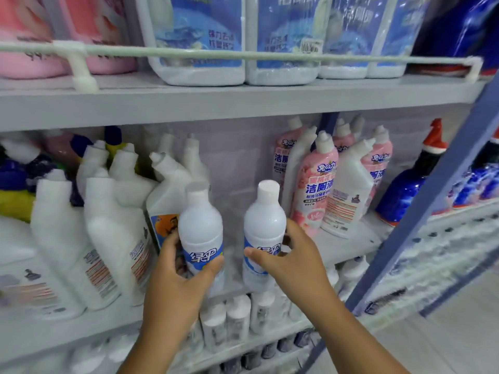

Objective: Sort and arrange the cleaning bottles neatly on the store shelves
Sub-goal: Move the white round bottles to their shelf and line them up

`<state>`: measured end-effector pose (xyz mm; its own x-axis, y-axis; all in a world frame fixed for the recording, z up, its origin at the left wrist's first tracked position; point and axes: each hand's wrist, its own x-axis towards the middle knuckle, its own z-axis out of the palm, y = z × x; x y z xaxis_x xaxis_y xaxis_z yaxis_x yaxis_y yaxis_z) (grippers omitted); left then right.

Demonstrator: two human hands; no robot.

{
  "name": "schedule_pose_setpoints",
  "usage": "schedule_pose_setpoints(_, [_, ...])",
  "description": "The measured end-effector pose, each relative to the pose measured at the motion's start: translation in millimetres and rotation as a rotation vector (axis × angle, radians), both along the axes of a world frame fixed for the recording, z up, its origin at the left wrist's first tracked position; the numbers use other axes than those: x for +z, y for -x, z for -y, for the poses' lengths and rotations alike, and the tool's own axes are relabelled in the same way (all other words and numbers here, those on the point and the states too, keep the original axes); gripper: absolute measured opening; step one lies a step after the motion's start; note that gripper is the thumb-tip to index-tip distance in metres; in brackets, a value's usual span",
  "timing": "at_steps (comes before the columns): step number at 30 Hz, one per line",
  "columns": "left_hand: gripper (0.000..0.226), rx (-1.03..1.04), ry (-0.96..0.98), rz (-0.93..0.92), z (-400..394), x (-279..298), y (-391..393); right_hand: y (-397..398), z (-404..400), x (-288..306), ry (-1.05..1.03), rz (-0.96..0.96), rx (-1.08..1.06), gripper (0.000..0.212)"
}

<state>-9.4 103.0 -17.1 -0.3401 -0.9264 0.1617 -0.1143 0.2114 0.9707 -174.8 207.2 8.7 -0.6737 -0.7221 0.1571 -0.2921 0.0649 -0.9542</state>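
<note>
Left hand (pixel 179 268) grips one white bottle (pixel 201 230) at its label, fingers curled round; right hand (pixel 290 259) pinches a second bottle (pixel 264 228) likewise; both upright at the middle shelf (pixel 348 247) gap; judged rigid, smooth, moderately heavy; waist grip suits.

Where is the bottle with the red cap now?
In the head view, the red-capped blue bottle stands at the middle shelf's right end, beside the pink bottles.

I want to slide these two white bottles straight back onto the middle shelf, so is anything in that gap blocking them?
Nothing visible blocks it. The left hand grips one white bottle, the right hand the other bottle. Behind them the middle shelf looks bare, between the angled-neck white bottles and the pink bottles.
</note>
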Motion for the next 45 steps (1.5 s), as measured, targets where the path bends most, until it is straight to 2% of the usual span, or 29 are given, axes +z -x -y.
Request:
schedule_pose_setpoints(5, [0.072,0.104,-0.017,-0.011,-48.8,5.8,-43.9,-21.6,-27.0,4.5,-0.017,-0.005,0.153,0.056])
schedule_pose_setpoints(10, [0.064,0.347,-0.057,-0.004,-110.5,13.7,-108.3,-68.0,-43.5,12.8,0.002,0.028,0.347,0.063])
schedule_pose_setpoints(14, [0.065,0.539,-0.037,0.013,-160.8,14.9,-177.2,-131.3,-55.3,21.3,0.014,0.058,0.541,0.064])
schedule_pose_setpoints(19, [0.061,0.723,-0.004,0.045,-205.4,31.9,-269.5,-225.1,-64.3,39.4,0.038,0.087,0.797,0.056])
schedule_pose_setpoints(24, [0.052,0.857,0.098,0.016,-224.6,50.9,-354.8,-320.7,-57.5,54.0,0.068,0.068,0.94,0.053])
schedule_pose_setpoints(32, [0.066,0.888,0.161,-0.053,-189.1,75.8,-532.2,-500.6,-17.8,73.0,0.145,0.147,1.011,0.06])
schedule_pose_setpoints(36, [0.067,0.874,0.153,-0.071,-150.4,90.8,-599.4,-564.1,7.6,81.6,0.153,0.22,0.992,0.071])
schedule_pose_setpoints(39, [0.062,0.845,0.174,-0.078,-115.6,93.8,-628.5,-590.4,26.5,82.6,0.181,0.194,0.94,0.086])
schedule_pose_setpoints(42, [0.063,0.809,0.17,-0.1,-80.8,96.1,-641.0,-600.9,43.1,90.8,0.135,0.173,0.968,0.065])
schedule_pose_setpoints(45, [0.069,0.753,0.207,-0.146,-48.9,110.0,-640.7,-600.7,65.3,104.6,0.159,0.161,0.959,0.063])
